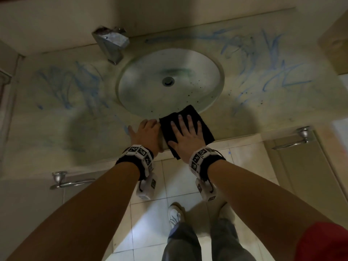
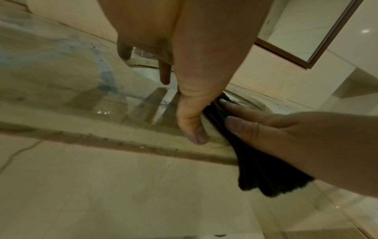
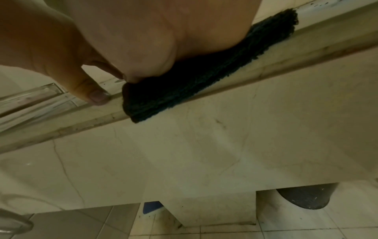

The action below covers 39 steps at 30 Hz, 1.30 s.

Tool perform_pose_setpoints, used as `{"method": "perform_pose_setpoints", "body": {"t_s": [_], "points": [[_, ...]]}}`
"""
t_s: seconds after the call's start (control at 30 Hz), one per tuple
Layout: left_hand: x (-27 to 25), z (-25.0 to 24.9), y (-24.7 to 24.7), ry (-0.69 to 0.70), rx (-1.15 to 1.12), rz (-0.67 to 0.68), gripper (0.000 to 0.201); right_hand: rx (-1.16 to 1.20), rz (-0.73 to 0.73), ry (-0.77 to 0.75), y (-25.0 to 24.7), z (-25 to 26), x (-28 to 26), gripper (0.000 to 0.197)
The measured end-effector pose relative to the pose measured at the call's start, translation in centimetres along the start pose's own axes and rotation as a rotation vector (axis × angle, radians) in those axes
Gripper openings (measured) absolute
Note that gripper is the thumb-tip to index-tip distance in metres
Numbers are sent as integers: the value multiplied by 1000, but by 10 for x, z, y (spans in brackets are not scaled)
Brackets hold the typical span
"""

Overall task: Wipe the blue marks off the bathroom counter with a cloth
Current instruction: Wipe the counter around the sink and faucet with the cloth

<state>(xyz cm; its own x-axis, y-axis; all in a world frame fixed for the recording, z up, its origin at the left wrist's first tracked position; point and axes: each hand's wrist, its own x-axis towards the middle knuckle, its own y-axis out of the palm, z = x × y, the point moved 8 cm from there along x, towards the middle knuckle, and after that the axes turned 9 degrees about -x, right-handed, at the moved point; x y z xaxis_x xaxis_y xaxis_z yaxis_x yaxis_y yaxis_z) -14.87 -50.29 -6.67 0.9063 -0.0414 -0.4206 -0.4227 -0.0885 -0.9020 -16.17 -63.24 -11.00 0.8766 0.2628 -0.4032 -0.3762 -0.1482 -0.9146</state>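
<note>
Blue marks cover the pale bathroom counter (image 1: 94,132) left of the sink (image 1: 75,85) and right of it (image 1: 263,63). A folded black cloth (image 1: 205,129) lies at the counter's front edge just before the round sink (image 1: 169,81), with one end hanging over the edge (image 3: 143,110). My right hand (image 1: 185,132) presses flat on the cloth, fingers spread. My left hand (image 1: 146,131) rests on the counter beside the cloth's left edge with straight fingers, and its thumb (image 2: 194,129) sits on the counter's rim. The cloth (image 2: 255,169) shows between both hands in the left wrist view.
A chrome faucet (image 1: 111,44) stands behind the sink on the left. Cabinet doors with metal handles (image 1: 71,182) (image 1: 293,140) are below the counter. My feet (image 1: 174,215) stand on the tiled floor. A dark bin (image 3: 304,197) sits under the counter.
</note>
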Motion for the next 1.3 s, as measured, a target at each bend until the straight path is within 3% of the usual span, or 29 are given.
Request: {"method": "perform_pose_setpoints", "body": {"t_s": [0.1, 0.3, 0.5, 0.8, 1.03, 1.3], "points": [[-1, -6, 0, -46, 15, 29, 97, -27, 4, -37, 3, -17, -7, 70], [-3, -28, 1, -183, -18, 81, 75, -67, 18, -77, 8, -73, -25, 69], [-2, -103, -2, -63, -127, -58, 67, -46, 35, -37, 11, -138, -37, 65], [11, -175, 6, -11, -109, 12, 70, 5, 84, 68, 17, -246, -46, 59], [19, -184, 0, -44, -88, 40, 70, -27, 60, 92, 4, -249, -52, 56], [29, -192, -5, 11, -106, 83, 93, -82, 99, 21, 14, -246, -62, 58]]}}
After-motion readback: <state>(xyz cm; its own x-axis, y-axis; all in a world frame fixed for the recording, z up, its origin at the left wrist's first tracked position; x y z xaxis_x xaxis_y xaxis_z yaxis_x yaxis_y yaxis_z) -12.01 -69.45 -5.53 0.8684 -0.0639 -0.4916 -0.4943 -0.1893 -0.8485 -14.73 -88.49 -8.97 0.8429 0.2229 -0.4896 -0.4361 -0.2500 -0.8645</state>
